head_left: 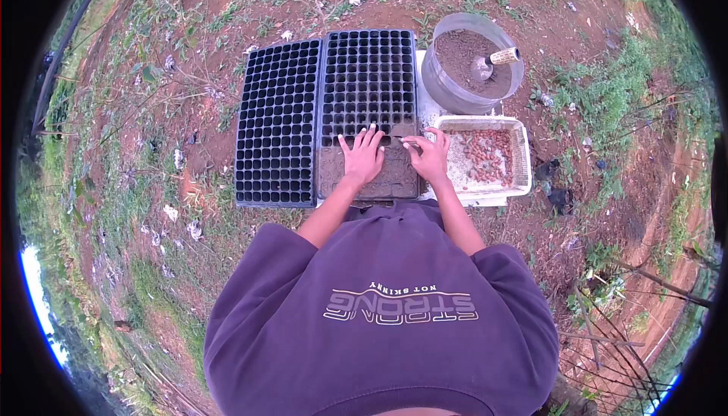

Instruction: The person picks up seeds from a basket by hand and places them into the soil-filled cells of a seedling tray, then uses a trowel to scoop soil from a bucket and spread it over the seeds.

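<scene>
My left hand [363, 160] lies palm down with fingers spread on the right-hand black seedling tray [369, 75], at the line where soil meets bare cells. Dark soil [334, 171] covers the tray's near rows, while its far cells hold little or none. Over the same tray's right edge is my right hand [431, 158], thumb and forefinger drawn together in a pinch. Whatever is between those fingertips is too small to make out. Close by on the right stands a cream plastic basket [523, 160] with reddish-brown seeds [489, 156] scattered over its pale bottom.
A second black seedling tray [277, 124] with bare cells lies against the left side of the first. Behind the basket, a translucent round tub [447, 90] holds soil and a scoop [493, 63] with a wrapped handle. Grass and twigs cover the reddish ground around.
</scene>
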The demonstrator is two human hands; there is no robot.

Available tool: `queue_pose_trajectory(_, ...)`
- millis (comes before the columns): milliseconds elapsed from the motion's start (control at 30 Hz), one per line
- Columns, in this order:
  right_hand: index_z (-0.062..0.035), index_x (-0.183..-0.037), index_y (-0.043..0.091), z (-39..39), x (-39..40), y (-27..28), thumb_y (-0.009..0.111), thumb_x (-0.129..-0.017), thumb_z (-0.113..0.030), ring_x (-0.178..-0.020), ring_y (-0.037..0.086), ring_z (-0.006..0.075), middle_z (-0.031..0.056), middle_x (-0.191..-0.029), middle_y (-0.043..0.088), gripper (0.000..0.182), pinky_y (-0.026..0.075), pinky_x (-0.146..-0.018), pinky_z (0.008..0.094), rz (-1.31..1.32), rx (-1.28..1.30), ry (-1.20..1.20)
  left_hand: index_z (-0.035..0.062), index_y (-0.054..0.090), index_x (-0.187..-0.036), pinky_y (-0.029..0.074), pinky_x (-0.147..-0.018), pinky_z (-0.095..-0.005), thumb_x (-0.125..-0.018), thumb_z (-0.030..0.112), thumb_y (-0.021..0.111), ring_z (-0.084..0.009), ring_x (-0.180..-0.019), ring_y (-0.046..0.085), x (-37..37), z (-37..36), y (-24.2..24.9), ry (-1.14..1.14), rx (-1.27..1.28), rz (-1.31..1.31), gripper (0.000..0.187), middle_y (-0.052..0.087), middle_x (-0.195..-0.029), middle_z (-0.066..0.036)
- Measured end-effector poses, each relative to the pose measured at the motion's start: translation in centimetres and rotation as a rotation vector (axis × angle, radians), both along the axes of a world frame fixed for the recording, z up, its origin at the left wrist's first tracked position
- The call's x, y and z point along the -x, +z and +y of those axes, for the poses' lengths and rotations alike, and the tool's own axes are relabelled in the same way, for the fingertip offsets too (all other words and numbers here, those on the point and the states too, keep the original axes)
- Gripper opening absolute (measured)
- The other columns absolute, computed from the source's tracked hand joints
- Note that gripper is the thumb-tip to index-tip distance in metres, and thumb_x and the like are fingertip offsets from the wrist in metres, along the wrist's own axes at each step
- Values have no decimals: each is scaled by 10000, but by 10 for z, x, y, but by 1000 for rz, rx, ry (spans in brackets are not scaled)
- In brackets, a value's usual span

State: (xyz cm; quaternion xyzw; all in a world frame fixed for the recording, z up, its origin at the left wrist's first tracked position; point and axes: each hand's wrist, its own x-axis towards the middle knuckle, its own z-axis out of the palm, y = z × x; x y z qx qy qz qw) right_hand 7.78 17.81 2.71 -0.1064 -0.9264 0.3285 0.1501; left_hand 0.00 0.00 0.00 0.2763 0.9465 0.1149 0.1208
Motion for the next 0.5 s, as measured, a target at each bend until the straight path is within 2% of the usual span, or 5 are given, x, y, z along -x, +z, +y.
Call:
queue_pose_trajectory(200, -229, -943, 746, 0, 1, 2, 698, -835, -219, -1182, 450, 229, -60, -1004, 708, 119, 241, -1063, 410, 12, 12, -23, 226, 420, -1394, 61, -1103, -706, -961, 341, 439, -223, -1398, 323, 0, 1, -2, 7, -18, 38, 448, 370, -1507, -19)
queue_pose_trajectory(267, -225, -942, 750, -1, 1, 2, 702, -833, -212, -1178, 442, 241, -56, -991, 696, 120, 248, -1047, 411, 7, -61, 12, 227, 421, -1393, 61, -1101, -708, -960, 339, 442, -223, -1398, 323, -1, 1, -2, 6, -17, 34, 448, 370, -1507, -18)
queue_pose_trajectory(367, -223, -950, 750, 0, 1, 2, 704, -829, -204, -1188, 434, 246, -46, -1002, 691, 130, 251, -1051, 416, -7, 31, -17, 228, 422, -1393, 59, -1102, -707, -958, 337, 443, -222, -1399, 321, -1, 0, 1, 13, -20, 24, 449, 367, -1510, -17)
queue_pose_trajectory(500, -219, -946, 748, -3, 0, 6, 707, -826, -205, -1193, 431, 250, -42, -1009, 686, 128, 257, -1049, 420, 15, -18, -17, 228, 423, -1393, 60, -1103, -706, -957, 337, 442, -222, -1401, 319, -2, 2, -2, 21, -29, 35, 450, 362, -1514, -16)
